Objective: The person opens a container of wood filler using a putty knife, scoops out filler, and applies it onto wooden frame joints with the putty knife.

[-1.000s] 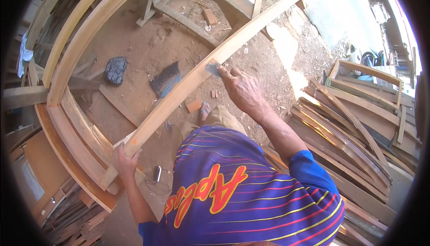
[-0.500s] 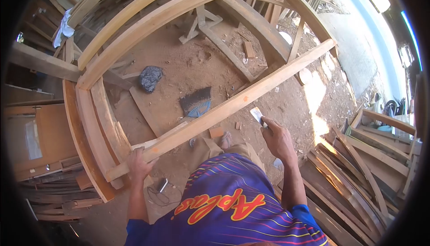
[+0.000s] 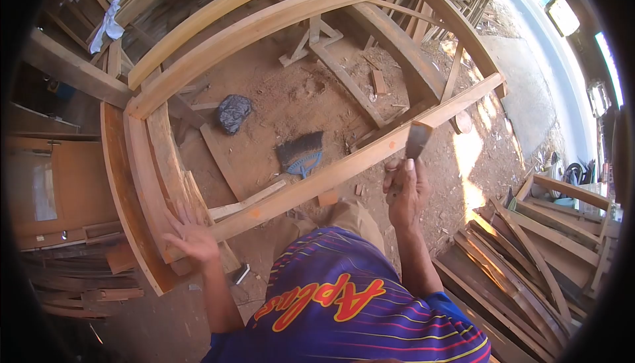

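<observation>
My right hand [image 3: 406,194] is closed around a putty knife [image 3: 418,141], its wide flat blade pointing up and away from me. The blade appears in front of the near rail [image 3: 331,182] of a curved wooden frame; whether they touch I cannot tell. Two small orange patches mark the rail's face. Fingers spread, my left hand [image 3: 194,239] is at the frame's left corner, over the end of that rail and beside the curved side pieces [image 3: 142,184]. It holds nothing; contact with the wood is unclear.
On the dirt floor inside the frame lie a black plastic bag [image 3: 234,113] and a blue broom head [image 3: 304,163]. Stacked timber [image 3: 509,277] fills the right side. A white cloth [image 3: 108,27] hangs at upper left. Wooden panels [image 3: 73,191] stand on the left.
My left hand has let go of the rail's end and opened its fingers. My right hand has raised the putty knife, turning the blade upright. The view has shifted slightly.
</observation>
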Tool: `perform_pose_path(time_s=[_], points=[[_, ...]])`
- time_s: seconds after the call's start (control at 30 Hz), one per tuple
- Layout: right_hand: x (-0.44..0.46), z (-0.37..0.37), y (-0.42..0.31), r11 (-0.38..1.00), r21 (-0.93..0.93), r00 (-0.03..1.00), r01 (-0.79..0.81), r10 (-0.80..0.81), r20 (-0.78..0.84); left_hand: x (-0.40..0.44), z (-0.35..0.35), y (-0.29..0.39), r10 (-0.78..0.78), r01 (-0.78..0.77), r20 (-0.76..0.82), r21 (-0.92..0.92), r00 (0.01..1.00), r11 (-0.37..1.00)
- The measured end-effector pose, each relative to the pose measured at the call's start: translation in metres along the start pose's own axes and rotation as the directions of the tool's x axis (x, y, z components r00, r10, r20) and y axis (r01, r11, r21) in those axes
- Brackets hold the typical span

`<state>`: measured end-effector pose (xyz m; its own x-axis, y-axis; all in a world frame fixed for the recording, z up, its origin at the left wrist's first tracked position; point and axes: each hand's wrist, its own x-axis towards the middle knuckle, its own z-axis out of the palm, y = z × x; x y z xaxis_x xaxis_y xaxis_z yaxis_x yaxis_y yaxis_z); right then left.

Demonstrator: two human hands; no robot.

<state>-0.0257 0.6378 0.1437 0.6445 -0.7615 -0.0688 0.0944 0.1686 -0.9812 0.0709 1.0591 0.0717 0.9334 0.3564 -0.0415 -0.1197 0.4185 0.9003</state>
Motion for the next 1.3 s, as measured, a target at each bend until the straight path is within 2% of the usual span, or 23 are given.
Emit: perform_pose_path(time_s=[0.03,0.1,0.13,0.17,0.2,0.23,0.3,0.33,0.4,0.43,0.47,0.5,0.57,0.6,0.63,0.67,0.7,0.77,0.83,0.93,1.0,1.1,1.3], points=[[-0.002,0.005,0.002,0.999,-0.007,0.999,-0.042,0.042,0.003,-0.001,0.013,0.013,-0.005,0.005,0.004,-0.006,1.000,1.000],[-0.006,-0.001,0.005,0.994,-0.030,0.992,-0.105,0.107,0.068,-0.004,0.037,0.042,-0.332,0.338,0.108,-0.513,0.937,0.789],[-0.006,-0.003,0.012,0.993,0.067,0.993,-0.098,0.093,0.072,0.003,0.032,0.043,-0.328,0.340,0.117,-0.512,0.937,0.789],[-0.005,-0.005,0.018,0.982,0.163,0.994,-0.092,0.081,0.074,0.011,0.022,0.044,-0.247,0.487,0.488,-0.461,0.837,0.742],[-0.002,-0.009,0.023,0.982,0.170,0.995,-0.088,0.077,0.070,0.016,0.018,0.044,-0.131,0.607,0.783,-0.353,0.609,0.712],[0.003,-0.014,0.029,0.966,0.186,0.984,-0.178,0.170,0.060,0.016,0.022,0.041,-0.130,0.608,0.787,-0.348,0.603,0.714],[0.013,-0.028,0.041,0.942,0.206,0.965,-0.264,0.258,0.058,0.010,0.033,0.032,-0.254,0.234,0.583,0.111,0.771,0.966],[0.019,-0.035,0.046,0.921,0.192,0.940,-0.340,0.335,0.060,0.003,0.041,0.025,-0.232,0.053,0.450,0.376,0.862,0.925],[0.041,-0.049,0.049,0.892,0.180,0.910,-0.415,0.408,0.078,-0.007,0.061,0.015,-0.033,-0.163,0.213,0.830,0.976,0.533],[0.048,-0.058,0.046,0.903,0.211,0.927,-0.374,0.358,0.110,-0.015,0.080,0.026,-0.032,-0.161,0.208,0.835,0.978,0.526],[0.053,-0.069,0.042,0.911,0.243,0.942,-0.333,0.308,0.135,-0.024,0.101,0.043,-0.279,0.244,0.076,0.304,0.957,0.921],[0.062,-0.076,0.033,0.910,0.250,0.943,-0.330,0.307,0.127,-0.028,0.121,0.049,-0.523,0.535,0.147,-0.395,0.840,0.747],[0.081,-0.096,0.013,0.923,0.337,0.982,-0.187,0.167,0.086,-0.024,0.117,0.029,-0.440,0.455,0.119,-0.178,0.890,0.872],[0.091,-0.110,0.013,0.924,0.348,0.987,-0.160,0.147,0.062,-0.023,0.118,0.018,-0.153,0.136,0.018,0.366,0.988,0.921],[0.100,-0.124,0.016,0.922,0.354,0.988,-0.157,0.149,0.049,-0.019,0.115,0.008,0.168,-0.181,0.102,0.796,0.981,0.578],[0.110,-0.137,0.021,0.907,0.364,0.977,-0.209,0.208,0.044,-0.013,0.097,0.000,-0.084,0.045,0.074,0.427,0.994,0.903],[0.117,-0.150,0.029,0.889,0.374,0.963,-0.263,0.268,0.041,-0.022,0.110,0.001,-0.086,0.040,0.087,0.435,0.993,0.900],[0.130,-0.179,0.056,0.870,0.349,0.935,-0.348,0.350,0.060,-0.048,0.140,0.006,-0.486,0.482,0.053,-0.254,0.873,0.839],[0.138,-0.185,0.064,0.839,0.324,0.897,-0.437,0.433,0.090,-0.056,0.131,-0.007,-0.473,0.476,0.055,-0.102,0.879,0.873],[0.133,-0.187,0.058,0.881,0.314,0.935,-0.353,0.343,0.088,-0.072,0.132,-0.006,-0.535,0.528,-0.006,-0.161,0.845,0.834],[0.139,-0.186,0.055,0.878,0.182,0.896,-0.443,0.431,0.105,-0.073,0.132,0.000,-0.564,0.512,-0.013,-0.400,0.826,0.760],[0.137,-0.181,0.050,0.844,0.287,0.887,-0.454,0.398,0.232,-0.088,0.157,0.032,-0.461,0.441,-0.019,-0.258,0.887,0.860],[0.128,-0.165,0.057,0.846,0.147,0.842,-0.512,0.462,0.278,-0.083,0.152,0.058,-0.446,0.404,-0.024,-0.383,0.895,0.831]])
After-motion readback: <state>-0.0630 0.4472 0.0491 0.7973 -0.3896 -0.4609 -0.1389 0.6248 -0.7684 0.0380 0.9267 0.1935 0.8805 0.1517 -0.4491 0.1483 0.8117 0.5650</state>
